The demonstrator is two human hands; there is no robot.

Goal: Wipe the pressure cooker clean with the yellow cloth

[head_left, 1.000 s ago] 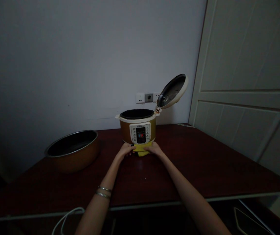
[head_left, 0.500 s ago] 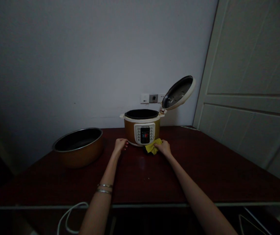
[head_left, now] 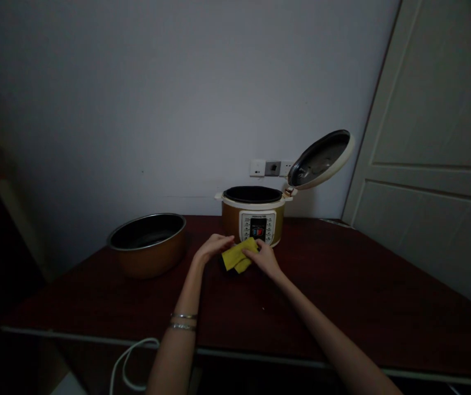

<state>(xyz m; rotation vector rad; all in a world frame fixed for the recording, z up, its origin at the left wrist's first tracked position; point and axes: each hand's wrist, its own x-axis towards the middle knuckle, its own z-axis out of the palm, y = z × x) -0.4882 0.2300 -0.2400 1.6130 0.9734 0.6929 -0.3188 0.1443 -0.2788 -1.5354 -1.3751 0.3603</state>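
A yellow cloth [head_left: 235,255] is pinched in my right hand [head_left: 265,259], in front of the rice cooker. My left hand [head_left: 214,247] is bent at the wrist, its fingers stretched toward the cloth's upper left edge; whether they touch it I cannot tell. Behind both hands stands the white and gold rice cooker [head_left: 230,216], with a dark interior and a button panel [head_left: 243,225] on its front. Its lid [head_left: 321,159] is tilted up to the right. The cloth hides the cooker's lower front edge.
The cooker's inner pot [head_left: 153,262], orange outside and dark inside, sits on the dark red table [head_left: 321,307] at the left. Wall sockets [head_left: 257,168] are behind the cooker. A white cable [head_left: 126,356] hangs below the front edge. A pale door [head_left: 428,214] is on the right.
My right hand has brought the cloth left and away from the cooker's base. My left hand has uncurled its fingers toward it. The whole view has shifted slightly.
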